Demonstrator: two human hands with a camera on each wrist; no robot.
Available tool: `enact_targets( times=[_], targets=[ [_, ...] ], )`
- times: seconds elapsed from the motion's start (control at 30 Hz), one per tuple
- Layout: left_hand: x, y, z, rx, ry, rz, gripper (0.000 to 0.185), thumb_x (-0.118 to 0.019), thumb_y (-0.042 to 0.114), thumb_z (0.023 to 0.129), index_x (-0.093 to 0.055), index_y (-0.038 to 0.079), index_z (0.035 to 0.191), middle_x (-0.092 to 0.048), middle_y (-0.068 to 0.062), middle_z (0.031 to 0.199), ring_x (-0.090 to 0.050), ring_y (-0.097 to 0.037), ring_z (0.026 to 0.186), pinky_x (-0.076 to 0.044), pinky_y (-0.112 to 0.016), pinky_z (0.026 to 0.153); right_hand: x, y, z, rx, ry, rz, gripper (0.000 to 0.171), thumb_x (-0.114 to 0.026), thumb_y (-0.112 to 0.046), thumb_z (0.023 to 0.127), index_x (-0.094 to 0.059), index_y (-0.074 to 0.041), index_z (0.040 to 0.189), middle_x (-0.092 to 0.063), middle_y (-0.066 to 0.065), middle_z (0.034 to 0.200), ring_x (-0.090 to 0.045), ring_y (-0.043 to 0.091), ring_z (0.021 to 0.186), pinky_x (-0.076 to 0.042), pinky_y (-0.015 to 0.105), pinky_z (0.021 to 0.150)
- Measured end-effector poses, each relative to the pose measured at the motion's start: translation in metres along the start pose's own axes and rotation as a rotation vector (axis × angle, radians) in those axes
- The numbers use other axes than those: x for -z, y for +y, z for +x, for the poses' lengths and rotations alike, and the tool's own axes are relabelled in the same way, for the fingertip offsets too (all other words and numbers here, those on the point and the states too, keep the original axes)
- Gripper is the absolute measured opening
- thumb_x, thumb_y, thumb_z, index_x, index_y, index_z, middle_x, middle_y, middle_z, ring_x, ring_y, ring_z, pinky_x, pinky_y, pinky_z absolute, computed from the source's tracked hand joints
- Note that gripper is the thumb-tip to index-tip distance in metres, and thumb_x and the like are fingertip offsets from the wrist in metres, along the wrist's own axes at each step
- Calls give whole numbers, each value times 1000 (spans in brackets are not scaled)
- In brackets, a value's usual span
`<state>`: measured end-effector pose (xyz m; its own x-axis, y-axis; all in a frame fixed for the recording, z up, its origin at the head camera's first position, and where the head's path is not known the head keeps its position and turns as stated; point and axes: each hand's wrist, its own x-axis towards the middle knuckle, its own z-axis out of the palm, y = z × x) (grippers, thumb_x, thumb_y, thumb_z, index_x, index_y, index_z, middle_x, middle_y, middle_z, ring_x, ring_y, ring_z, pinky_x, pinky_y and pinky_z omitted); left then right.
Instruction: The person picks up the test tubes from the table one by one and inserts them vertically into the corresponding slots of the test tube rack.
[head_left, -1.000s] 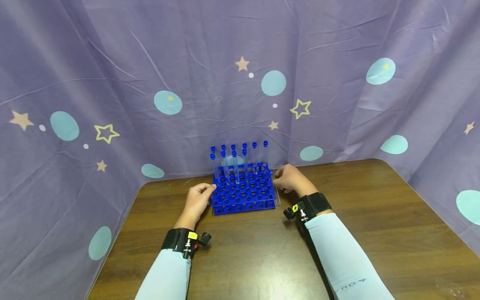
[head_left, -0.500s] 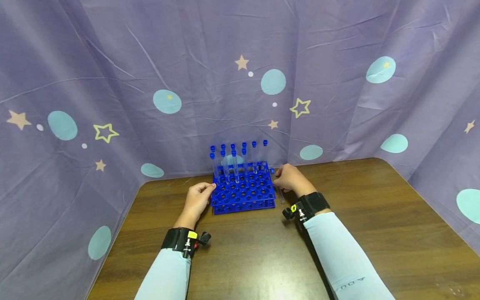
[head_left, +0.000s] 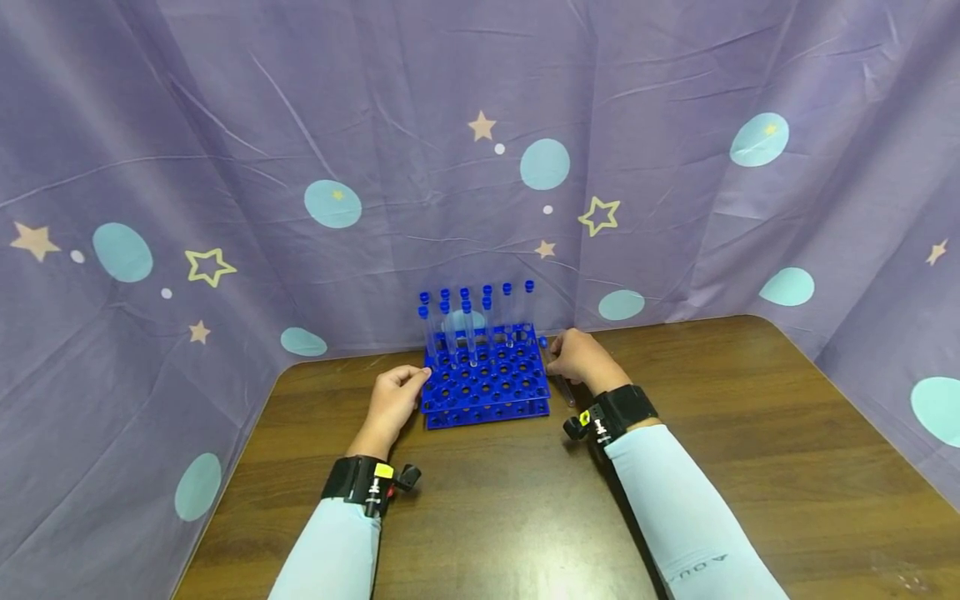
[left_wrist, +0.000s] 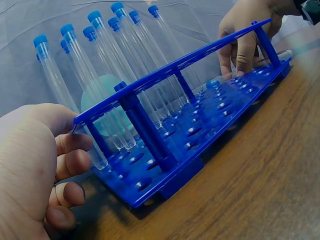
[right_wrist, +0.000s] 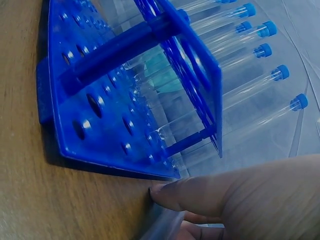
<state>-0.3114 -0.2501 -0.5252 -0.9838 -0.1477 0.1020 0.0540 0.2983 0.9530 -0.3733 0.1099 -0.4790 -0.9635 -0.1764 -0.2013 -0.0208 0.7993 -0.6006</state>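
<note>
A purple cloth backdrop (head_left: 225, 125) printed with stars and pale discs hangs behind and beside the brown wooden table (head_left: 750, 433). Near the table's far edge, about midway along it, stands a blue test tube rack (head_left: 486, 385), with ten blue-capped tubes (head_left: 471, 333) upright in its two far rows. The left hand (head_left: 396, 398) rests against the rack's left end, thumb on the top plate and fingers curled loosely by the side. The right hand (head_left: 583, 358) lies at the rack's right side, its fingers pinching a loose clear tube (head_left: 564, 390) that lies on the table just beside the rack's right edge, blue cap toward the far edge.
</note>
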Motion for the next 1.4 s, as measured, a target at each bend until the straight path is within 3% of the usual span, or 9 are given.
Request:
enact_targets(
  times=[0.53, 0.67, 0.87, 0.97, 1.17, 1.4],
  targets=[
    [1, 4, -3, 3, -3, -8, 28, -78, 23, 108, -80, -3, 97, -60, 8, 71, -54, -13, 64, -48, -24, 61, -2, 1, 0, 16, 26, 5, 49, -92, -22, 96, -72, 1, 134, -74, 24, 139, -81, 27, 83, -68, 35, 68],
    [1, 5, -3, 2, -1, -7, 28, -77, 22, 108, -80, -4, 97, -60, 9, 71, -55, -12, 64, -48, -23, 61, -2, 2, 0, 19, 25, 16, 39, -88, -21, 97, -74, 0, 127, -77, 22, 131, -79, 25, 79, -67, 35, 69],
    [0, 5, -3, 7, -3, -1, 28, -78, 23, 108, -80, -3, 97, -60, 9, 71, -55, -12, 64, -49, -24, 61, -1, 3, 0, 29, 38, 18, 36, -80, -23, 99, -75, -1, 127, -77, 23, 132, -78, 25, 76, -66, 36, 67],
    [1, 5, -3, 6, -1, 0, 29, -78, 23, 108, -80, -3, 96, -61, 9, 72, -55, -12, 64, -49, -23, 61, 1, 4, 0, 39, 61, 11, 34, -80, -24, 98, -77, -2, 125, -78, 22, 129, -79, 29, 86, -67, 41, 76],
    [2, 4, -2, 4, 0, 0, 29, -77, 23, 108, -80, -4, 97, -60, 7, 70, -54, -12, 64, -48, -24, 60, 5, 3, -1, 56, 124, 4, 36, -78, -26, 100, -77, -2, 127, -78, 22, 133, -75, 40, 121, -61, 55, 106],
    [1, 3, -2, 12, -5, -8, 29, -77, 24, 109, -80, -3, 97, -60, 7, 70, -55, -12, 64, -49, -24, 61, 11, 0, -2, 79, 204, 38, 38, -78, -24, 97, -77, -2, 128, -82, 19, 115, -79, 35, 103, -61, 54, 103]
  ],
)
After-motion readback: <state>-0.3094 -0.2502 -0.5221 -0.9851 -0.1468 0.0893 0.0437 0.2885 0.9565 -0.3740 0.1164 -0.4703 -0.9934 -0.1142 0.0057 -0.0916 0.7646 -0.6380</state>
